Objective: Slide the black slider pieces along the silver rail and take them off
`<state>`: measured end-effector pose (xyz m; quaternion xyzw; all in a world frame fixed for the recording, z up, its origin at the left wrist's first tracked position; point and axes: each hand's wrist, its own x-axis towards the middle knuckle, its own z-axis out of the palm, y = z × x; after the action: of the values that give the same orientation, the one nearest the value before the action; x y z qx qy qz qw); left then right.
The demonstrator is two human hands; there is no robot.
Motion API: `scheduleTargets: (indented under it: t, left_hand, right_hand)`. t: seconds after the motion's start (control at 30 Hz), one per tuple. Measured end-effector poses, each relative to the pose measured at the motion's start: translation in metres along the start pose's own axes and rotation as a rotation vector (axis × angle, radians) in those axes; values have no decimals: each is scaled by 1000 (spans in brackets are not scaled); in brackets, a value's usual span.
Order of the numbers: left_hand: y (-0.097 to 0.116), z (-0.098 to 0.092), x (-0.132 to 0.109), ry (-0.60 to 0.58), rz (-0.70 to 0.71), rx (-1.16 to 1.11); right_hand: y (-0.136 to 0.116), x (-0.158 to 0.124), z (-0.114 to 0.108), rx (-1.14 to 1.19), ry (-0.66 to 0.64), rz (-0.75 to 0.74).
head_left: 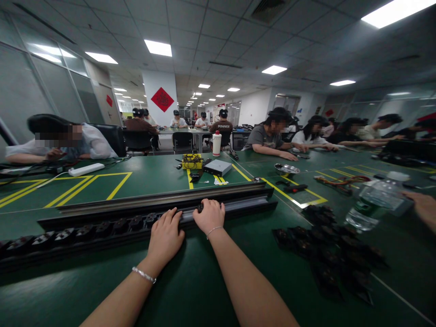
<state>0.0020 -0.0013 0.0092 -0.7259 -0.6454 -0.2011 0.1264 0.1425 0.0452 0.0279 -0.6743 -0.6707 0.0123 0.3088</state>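
Observation:
A long black rail [235, 206] lies across the green table, with a row of black socket-like modules [93, 230] set in its channel on the left. My left hand [166, 234] rests on the rail at the right end of that row, fingers stretched out and lying over it. Just to its right, my right hand [211, 217] curls over the channel, its fingers closed on a black module [200, 207] that is mostly hidden. Several loose black modules [327, 245] lie heaped on the table to the right.
Behind the rail stand a grey box [218, 167], a yellow box with cables [191, 161] and a white bottle [216, 144]. A metal bowl [287, 169], coloured wires [340, 181] and a clear water bottle [371, 202] are on the right. Another person's hand [424, 206] reaches in there.

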Motion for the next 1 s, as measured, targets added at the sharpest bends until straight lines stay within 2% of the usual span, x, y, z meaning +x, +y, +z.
scheduleTargets:
  t: [0.37, 1.0]
  left_hand:
    - [3, -6, 0, -16, -9, -1]
    - [1, -3, 0, -8, -4, 19]
  right_hand:
    - [0, 1, -4, 27, -4, 7]
    - [3, 0, -3, 62, 38, -3]
